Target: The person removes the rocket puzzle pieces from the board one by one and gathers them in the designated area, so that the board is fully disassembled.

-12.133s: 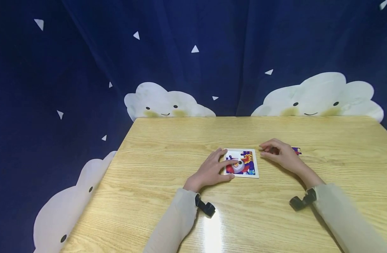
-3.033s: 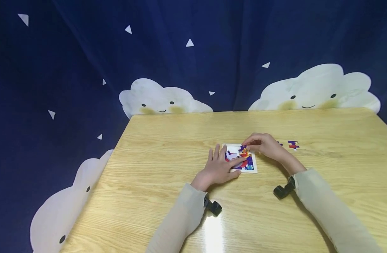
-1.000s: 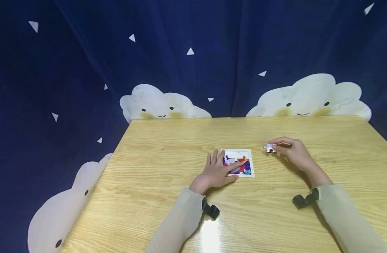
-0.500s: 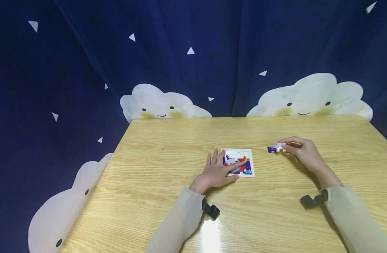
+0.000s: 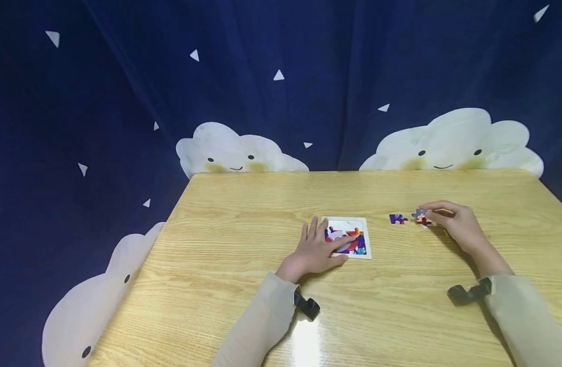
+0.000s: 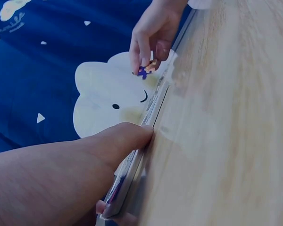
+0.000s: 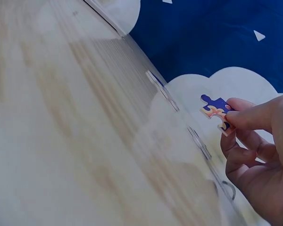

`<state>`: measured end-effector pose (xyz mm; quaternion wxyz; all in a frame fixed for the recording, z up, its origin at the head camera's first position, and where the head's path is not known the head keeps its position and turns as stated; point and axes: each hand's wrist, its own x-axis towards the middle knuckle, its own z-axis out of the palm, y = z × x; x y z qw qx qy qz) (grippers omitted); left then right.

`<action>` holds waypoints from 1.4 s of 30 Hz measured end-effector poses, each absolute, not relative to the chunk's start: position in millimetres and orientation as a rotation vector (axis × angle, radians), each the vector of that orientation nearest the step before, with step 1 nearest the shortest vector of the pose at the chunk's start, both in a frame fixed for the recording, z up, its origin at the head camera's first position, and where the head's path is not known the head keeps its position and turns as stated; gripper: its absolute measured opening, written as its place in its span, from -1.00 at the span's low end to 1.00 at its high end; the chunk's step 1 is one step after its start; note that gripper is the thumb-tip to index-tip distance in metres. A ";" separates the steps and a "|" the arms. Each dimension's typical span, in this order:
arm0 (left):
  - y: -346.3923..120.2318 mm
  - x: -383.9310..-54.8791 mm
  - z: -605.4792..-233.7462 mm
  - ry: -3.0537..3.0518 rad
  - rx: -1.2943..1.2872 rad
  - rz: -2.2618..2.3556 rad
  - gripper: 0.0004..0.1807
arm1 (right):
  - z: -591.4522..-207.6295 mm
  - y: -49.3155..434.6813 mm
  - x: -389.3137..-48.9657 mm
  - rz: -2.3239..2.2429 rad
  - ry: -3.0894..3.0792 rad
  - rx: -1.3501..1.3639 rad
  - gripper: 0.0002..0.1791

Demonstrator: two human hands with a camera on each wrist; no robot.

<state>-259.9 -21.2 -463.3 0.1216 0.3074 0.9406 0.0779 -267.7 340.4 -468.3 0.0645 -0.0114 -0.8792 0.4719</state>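
Puzzle piece [image 7: 215, 108] between the right fingers [image 7: 250, 117]

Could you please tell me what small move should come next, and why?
Probably set the held puzzle piece down on the table: the right hand has drawn it away from the frame, towards the loose pieces.

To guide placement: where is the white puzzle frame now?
In the head view, the white puzzle frame lies on the table, right of centre, with the left hand over its left side and a loose purple piece to its right.
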 end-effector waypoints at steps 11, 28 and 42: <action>-21.9 -258.8 -461.0 2.732 0.880 0.247 -0.44 | -472.9 360.4 -264.1 1.376 -2.667 -0.096 -0.60; -22.9 -258.7 -461.4 2.727 0.891 0.278 -0.45 | -473.8 383.2 -259.0 1.283 -2.715 -0.179 -0.55; -22.3 -259.3 -463.4 2.735 0.883 0.272 -0.45 | -476.7 394.6 -262.5 1.214 -2.757 -0.173 -0.55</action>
